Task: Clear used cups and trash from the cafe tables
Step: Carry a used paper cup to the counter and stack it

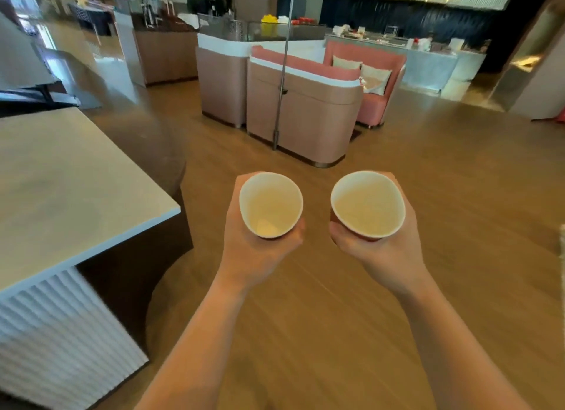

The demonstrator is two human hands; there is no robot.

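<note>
Glossy wood floor [458, 226]; left hand [260, 250] fingers wrap left paper cup [270, 205], right hand [385, 257] fingers wrap right paper cup [368, 203].

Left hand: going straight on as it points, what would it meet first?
Holding its paper cup, the left hand would probably meet the booth back first, over open floor; depth is unclear.
</note>
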